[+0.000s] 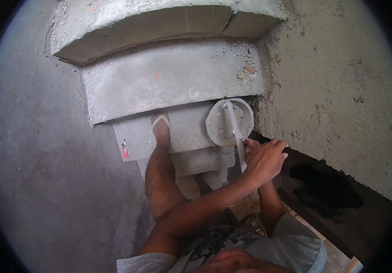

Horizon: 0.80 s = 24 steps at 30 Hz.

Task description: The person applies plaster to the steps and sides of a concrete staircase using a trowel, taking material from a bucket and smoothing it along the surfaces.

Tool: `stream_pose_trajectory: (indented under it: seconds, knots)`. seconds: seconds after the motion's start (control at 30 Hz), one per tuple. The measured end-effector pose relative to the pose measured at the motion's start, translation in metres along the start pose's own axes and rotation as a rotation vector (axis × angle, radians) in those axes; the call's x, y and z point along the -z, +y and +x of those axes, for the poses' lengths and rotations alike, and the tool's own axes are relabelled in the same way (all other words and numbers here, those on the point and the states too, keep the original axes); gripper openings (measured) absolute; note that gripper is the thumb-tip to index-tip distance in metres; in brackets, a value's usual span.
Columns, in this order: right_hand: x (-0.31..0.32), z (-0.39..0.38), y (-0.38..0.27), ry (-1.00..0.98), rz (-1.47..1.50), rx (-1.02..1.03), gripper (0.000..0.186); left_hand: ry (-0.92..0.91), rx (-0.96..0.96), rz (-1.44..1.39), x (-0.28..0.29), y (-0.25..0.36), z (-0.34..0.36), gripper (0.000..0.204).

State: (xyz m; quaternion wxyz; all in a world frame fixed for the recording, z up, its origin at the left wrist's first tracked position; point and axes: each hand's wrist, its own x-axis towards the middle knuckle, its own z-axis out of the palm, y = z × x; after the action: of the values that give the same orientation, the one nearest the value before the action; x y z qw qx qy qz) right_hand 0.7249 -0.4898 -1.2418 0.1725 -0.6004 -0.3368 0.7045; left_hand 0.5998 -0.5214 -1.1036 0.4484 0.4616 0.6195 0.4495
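Note:
My left forearm crosses in front of me to the right, and my left hand (268,160) is over my right wrist area, fingers bent. What those fingers close on cannot be made out. My right hand (251,149) is partly hidden behind the left one. Its fingers are curled beside a long pale stick or pipe (233,119), and whether they touch it is unclear. That stick leans out of a whitish round bucket (208,123) with greyish, mortar-like residue inside. The bucket stands on a stair step near the right-hand wall.
Rough concrete steps (168,82) rise ahead, with reddish fragments (249,69) at right. A small red object (124,151) lies at the lower step's left end. A rough plastered wall (337,82) borders the right, above a dark opening (327,186). My sandalled foot (161,127) stands left of the bucket.

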Motion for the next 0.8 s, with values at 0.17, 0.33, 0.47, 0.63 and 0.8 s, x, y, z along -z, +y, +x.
stream_pose_trajectory:
  seconds: [0.17, 0.33, 0.47, 0.63, 0.8]
  knots:
    - [-0.110, 0.041, -0.027, -0.085, -0.178, 0.312, 0.023, 0.029, -0.028, -0.146, 0.006, -0.002, 0.003, 0.027]
    - [-0.173, 0.131, -0.040, -0.016, -0.404, 0.572, 0.031, 0.037, -0.084, -0.170, -0.003, 0.000, 0.006, 0.026]
    - [-0.165, 0.141, -0.065, 0.149, -0.585, 0.701, 0.036, 0.084, -0.078, -0.160, -0.002, -0.009, 0.003, 0.027]
    - [-0.129, 0.146, -0.094, 0.186, -0.624, 0.754, 0.037, 0.079, -0.080, -0.175, 0.001, -0.005, 0.005, 0.027]
    - [-0.096, 0.157, -0.097, 0.287, -0.624, 0.813, 0.041, 0.103, -0.096, -0.192, 0.003, -0.002, 0.005, 0.027]
